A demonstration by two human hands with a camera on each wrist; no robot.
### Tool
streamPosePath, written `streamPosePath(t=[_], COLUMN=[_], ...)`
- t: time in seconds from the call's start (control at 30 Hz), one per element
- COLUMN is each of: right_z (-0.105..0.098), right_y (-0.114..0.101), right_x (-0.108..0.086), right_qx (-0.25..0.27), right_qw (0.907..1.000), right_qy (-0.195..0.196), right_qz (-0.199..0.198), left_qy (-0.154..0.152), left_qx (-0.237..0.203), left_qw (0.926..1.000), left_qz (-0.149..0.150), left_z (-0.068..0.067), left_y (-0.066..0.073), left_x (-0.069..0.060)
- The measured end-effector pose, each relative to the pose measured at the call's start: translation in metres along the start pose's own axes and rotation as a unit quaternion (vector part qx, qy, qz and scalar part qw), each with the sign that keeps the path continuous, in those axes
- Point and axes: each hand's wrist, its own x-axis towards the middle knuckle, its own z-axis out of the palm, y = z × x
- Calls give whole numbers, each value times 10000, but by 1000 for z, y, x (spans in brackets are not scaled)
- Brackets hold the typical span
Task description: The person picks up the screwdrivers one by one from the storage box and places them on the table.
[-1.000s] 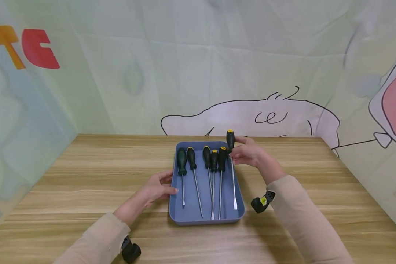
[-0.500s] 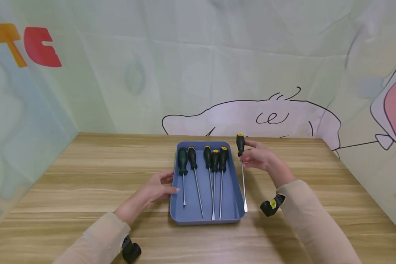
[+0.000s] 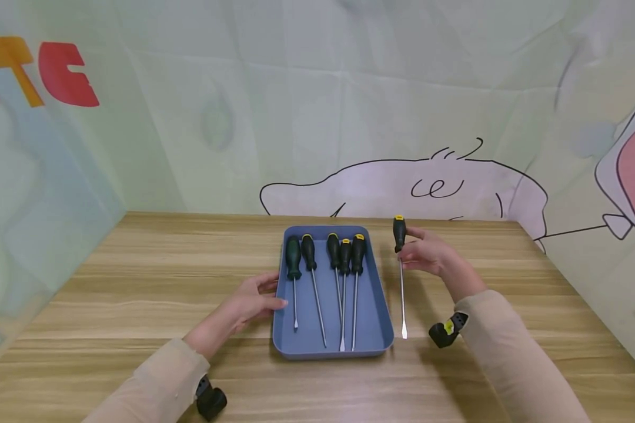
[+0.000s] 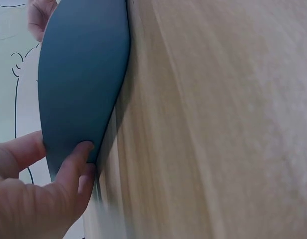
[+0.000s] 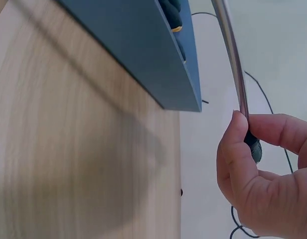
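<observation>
From here, my right hand pinches one screwdriver, out right of the tray my left hand grips; five drivers remain inside.

A screwdriver, its black handle topped with yellow, is pinched in the right fingers where handle meets silver shaft; handle beyond them, flat tip on the near side. A rectangular blue tray extends rightward from the left fingers, which grip its long side.
</observation>
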Motion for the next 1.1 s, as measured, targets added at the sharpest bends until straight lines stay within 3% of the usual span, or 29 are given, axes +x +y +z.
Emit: streamPosePath(t=[0.37, 0.73, 0.97, 1.1], right_z=[-11, -26, -16, -17], right_y=[9, 30, 24, 31], right_x=[2, 15, 9, 15], right_qx=[-234, 14, -277, -219], right_qw=[9996, 9998, 9969, 9964], right_qy=[145, 193, 635, 715], right_qz=[30, -100, 372, 407], left_qy=[32, -23, -28, 58], left_qx=[12, -111, -136, -148], left_qw=[10000, 9999, 9999, 9999], left_qz=[-33, -3, 28, 2], left_z=[-1, 0, -1, 0], left_y=[0, 0, -2, -2], left_x=[2, 1, 1, 2])
